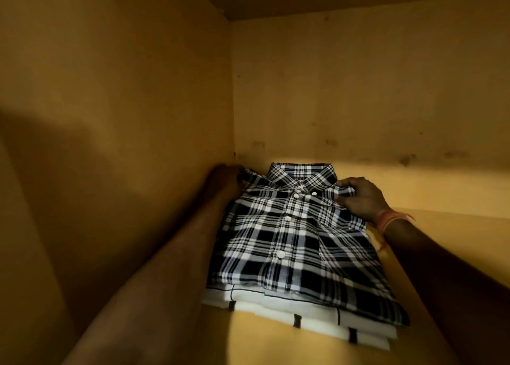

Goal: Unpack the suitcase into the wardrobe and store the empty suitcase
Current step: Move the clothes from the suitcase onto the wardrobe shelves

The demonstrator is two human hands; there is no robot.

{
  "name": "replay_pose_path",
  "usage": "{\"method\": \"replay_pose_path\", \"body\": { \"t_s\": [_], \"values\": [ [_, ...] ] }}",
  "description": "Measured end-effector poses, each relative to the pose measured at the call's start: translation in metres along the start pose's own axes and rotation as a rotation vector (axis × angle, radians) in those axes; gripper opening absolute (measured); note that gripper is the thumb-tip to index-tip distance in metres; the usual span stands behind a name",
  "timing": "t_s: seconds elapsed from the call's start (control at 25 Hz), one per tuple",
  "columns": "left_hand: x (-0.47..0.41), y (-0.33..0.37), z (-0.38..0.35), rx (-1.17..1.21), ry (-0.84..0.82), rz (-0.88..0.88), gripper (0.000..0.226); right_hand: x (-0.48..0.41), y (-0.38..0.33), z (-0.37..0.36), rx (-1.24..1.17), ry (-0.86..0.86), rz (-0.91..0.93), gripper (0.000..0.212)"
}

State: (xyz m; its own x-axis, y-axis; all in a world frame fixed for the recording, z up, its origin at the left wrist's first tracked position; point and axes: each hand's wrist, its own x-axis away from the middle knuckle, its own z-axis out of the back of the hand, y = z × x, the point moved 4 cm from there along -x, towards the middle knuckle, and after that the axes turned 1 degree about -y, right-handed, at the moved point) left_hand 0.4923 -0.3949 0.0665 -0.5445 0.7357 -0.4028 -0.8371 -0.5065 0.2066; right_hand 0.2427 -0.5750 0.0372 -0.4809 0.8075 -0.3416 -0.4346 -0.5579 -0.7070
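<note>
Your folded plaid shirt (292, 243) lies in the centre of the frame on the wardrobe shelf (441, 254), collar toward the back wall, stacked on a folded white garment (276, 306) whose edge shows below it. Your right hand (364, 199), right of centre, pinches a fold of the shirt's shoulder between thumb and fingers; orange thread bands (389, 221) circle that wrist. Your left hand (225, 176), left of centre and beside the side wall (110, 88), meets the shirt's other shoulder in deep shadow; you cannot tell whether it grips or merely touches
</note>
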Motion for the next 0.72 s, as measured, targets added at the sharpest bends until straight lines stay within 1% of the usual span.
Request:
{"method": "replay_pose_path", "body": {
  "t_s": [0.04,0.16,0.2,0.24,0.32,0.4,0.44,0.52,0.56,0.64,0.72],
  "values": [
    [0.002,0.001,-0.001,-0.029,-0.06,-0.005,0.041,0.002,0.0,0.0,0.113,-0.009,0.001,0.041],
    [0.018,0.009,-0.002,-0.058,-0.268,0.011,0.056,0.022,-0.018,0.009,0.283,-0.093,-0.07,0.069],
    [0.024,0.01,0.002,-0.056,-0.334,0.019,0.063,0.03,-0.029,0.013,0.371,-0.147,-0.057,0.077],
    [0.034,0.011,0.008,-0.07,-0.403,0.023,0.07,0.039,-0.04,0.014,0.469,-0.247,-0.033,0.086],
    [0.059,0.008,0.022,-0.102,-0.522,0.041,0.086,0.065,-0.058,0.006,0.619,-0.518,0.042,0.104],
    [0.088,0.006,0.034,-0.102,-0.601,0.066,0.098,0.093,-0.068,-0.009,0.67,-0.754,0.098,0.112],
    [0.103,0.007,0.039,-0.096,-0.628,0.073,0.099,0.108,-0.073,-0.014,0.666,-0.848,0.125,0.112],
    [0.126,0.005,0.05,-0.125,-0.63,0.123,0.092,0.135,-0.083,-0.019,0.637,-0.982,0.152,0.115],
    [0.135,0.003,0.054,-0.171,-0.622,0.161,0.083,0.143,-0.086,-0.018,0.632,-1.015,0.146,0.119],
    [0.148,0.003,0.066,-0.251,-0.585,0.232,0.058,0.156,-0.089,-0.012,0.655,-1.056,0.127,0.128],
    [0.157,0.005,0.074,-0.288,-0.525,0.286,0.042,0.164,-0.09,-0.008,0.681,-1.072,0.141,0.134]
  ]
}}
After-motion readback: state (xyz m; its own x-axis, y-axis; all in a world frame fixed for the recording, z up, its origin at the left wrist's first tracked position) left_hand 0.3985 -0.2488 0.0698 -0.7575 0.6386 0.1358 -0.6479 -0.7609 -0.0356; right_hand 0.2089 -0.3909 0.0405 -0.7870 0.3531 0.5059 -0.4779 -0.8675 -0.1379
